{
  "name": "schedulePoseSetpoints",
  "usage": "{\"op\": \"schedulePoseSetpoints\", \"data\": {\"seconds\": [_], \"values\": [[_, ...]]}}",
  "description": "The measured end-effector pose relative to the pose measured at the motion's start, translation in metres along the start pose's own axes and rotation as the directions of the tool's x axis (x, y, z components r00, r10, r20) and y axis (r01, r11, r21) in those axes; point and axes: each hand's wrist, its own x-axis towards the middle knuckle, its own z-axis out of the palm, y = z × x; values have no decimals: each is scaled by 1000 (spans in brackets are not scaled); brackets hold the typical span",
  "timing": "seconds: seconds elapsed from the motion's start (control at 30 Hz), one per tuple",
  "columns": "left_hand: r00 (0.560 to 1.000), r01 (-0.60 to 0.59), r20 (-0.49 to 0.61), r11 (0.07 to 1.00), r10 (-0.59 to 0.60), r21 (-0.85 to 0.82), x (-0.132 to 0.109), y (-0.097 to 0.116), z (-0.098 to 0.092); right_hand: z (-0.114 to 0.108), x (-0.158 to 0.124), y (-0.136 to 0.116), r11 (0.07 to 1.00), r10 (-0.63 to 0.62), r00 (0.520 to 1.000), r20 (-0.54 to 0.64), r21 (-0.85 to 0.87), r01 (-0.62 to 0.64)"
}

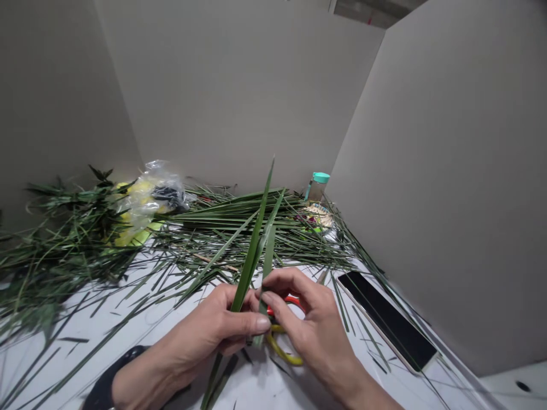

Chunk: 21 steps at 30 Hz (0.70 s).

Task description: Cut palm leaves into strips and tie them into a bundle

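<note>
Several long green leaf blades (252,259) stand up between my two hands, their tips pointing away from me. My left hand (228,319) is closed round the lower part of the blades, thumb pressed on top. With thumb and fingers my right hand (307,319) pinches a blade just to the right; the two hands nearly touch. Behind my right hand lie scissors with a red and yellow handle (285,352), partly covered by my fingers. Lower ends of the leaves hang below my left hand.
A large pile of cut leaves (205,219) spreads across the back of the white table. Leafy stems (55,245) and a clear plastic bag (160,182) lie at left. A phone (387,319) is at right; a bottle with a turquoise lid (318,185) stands behind. Grey panels enclose the table.
</note>
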Motion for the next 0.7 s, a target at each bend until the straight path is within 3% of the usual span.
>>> {"op": "schedulePoseSetpoints", "data": {"seconds": [0.17, 0.37, 0.57, 0.7], "values": [[1000, 1, -22, 1000, -1, 28, 2, 0, 5, 2, 5, -1, 917, 314, 949, 21, 253, -309], [1000, 14, -15, 998, -13, 59, 0, -4, 9, -5, 8, 3, 918, 309, 950, 37, 251, -308], [997, -60, -62, 979, 48, -195, 2, -7, 8, -11, 6, 6, 824, 401, 916, 22, 427, -371], [990, -121, -99, 979, 105, -166, 5, -8, 7, -6, 3, 2, 782, 391, 916, 87, 494, -381]]}}
